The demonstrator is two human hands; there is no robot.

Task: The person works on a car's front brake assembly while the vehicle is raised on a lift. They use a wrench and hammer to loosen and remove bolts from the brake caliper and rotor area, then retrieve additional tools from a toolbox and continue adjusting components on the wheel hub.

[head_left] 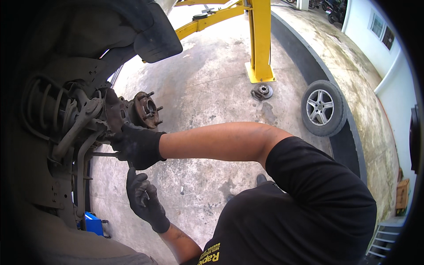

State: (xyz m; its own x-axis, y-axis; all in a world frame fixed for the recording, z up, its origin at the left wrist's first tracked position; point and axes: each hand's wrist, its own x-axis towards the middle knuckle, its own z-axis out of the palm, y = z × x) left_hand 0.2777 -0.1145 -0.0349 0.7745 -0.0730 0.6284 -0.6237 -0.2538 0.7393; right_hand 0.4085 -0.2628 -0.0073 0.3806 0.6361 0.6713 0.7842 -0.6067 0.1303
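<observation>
Both my hands wear black gloves at a raised car's suspension. My right hand (139, 145) is closed below the rusty wheel hub (147, 109), against the lower part of the steering knuckle (115, 112). Its fingers are mostly hidden, so what they grip cannot be made out. Just beneath it, my left hand (146, 201) has its index finger stretched up towards the right hand and the other fingers loosely curled; nothing shows in its palm. Bare studs stick out of the hub. Left of it are a suspension arm (77, 128) and a coil spring (44, 104).
A black wheel-well liner (158, 44) hangs above. Beyond stands a yellow lift post (261, 39) with a lift arm (212, 21). A brake disc (264, 90) lies on the concrete floor, and a wheel (322, 108) leans on a low kerb. A blue object (93, 224) is lower left.
</observation>
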